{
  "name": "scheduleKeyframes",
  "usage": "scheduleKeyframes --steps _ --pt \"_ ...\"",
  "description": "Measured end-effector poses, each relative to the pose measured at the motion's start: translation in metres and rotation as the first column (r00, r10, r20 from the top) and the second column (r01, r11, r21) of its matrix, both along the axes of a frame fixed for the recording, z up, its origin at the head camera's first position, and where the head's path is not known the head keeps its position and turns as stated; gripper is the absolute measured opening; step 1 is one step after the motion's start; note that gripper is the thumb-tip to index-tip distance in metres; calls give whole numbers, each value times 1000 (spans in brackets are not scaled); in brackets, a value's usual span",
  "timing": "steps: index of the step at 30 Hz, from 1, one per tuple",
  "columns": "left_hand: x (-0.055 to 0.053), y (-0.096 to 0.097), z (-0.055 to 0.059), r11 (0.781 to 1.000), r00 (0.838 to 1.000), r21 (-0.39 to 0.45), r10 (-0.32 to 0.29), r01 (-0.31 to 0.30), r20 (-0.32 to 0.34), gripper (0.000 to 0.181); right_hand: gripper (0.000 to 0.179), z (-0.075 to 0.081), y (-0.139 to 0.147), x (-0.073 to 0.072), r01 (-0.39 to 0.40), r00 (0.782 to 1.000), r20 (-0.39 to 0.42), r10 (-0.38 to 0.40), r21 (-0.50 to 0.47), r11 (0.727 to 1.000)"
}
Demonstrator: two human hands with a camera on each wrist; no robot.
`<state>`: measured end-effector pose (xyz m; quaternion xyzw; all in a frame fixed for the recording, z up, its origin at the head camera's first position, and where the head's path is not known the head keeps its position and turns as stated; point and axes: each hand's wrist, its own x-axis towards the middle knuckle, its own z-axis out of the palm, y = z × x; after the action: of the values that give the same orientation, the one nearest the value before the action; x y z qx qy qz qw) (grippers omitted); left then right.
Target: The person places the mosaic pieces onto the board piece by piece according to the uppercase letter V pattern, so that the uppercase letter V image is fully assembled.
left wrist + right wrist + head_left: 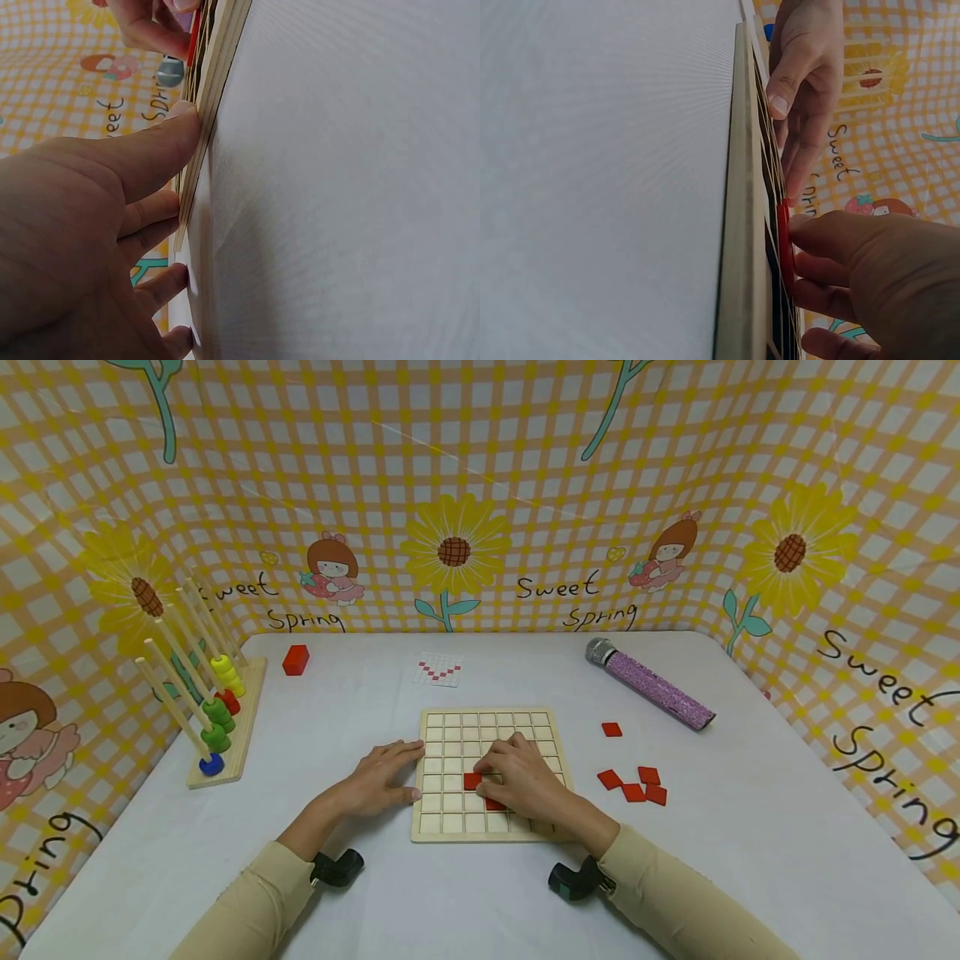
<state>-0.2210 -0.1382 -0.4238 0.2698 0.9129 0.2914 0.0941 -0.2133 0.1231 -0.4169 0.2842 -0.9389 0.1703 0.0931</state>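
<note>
A wooden grid board (442, 837) lies flat in the middle of the head view, with square cells marked off by raised lines. My left hand (380, 774) rests at its left side, thumb and fingertips against the edge; the left wrist view shows the thumb (161, 146) on the rim. Over the board's centre, my right hand (525, 779) pinches a red square tile (472, 782) at a cell, thumb and fingertips at its right side. A second red tile (495, 805) lies one row nearer, partly under the right hand.
Several loose red tiles (633, 792) lie right of the board, one (612, 729) farther back. A purple glittery microphone (660, 689) lies back right. A grid card with red squares (438, 670) and a red block (296, 660) sit behind; a wooden peg stand with beads (243, 743) stands left.
</note>
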Motion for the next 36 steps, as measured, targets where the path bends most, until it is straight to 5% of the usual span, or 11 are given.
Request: scheduleKeyframes --steps 16,36 --pt "0 1 0 1000 1000 -8 19 -19 15 67 23 10 17 -4 47 999 -15 -47 -45 998" --pt "-1 2 -1 999 999 -21 32 -31 26 68 31 12 113 -15 168 986 34 -165 -112 979"
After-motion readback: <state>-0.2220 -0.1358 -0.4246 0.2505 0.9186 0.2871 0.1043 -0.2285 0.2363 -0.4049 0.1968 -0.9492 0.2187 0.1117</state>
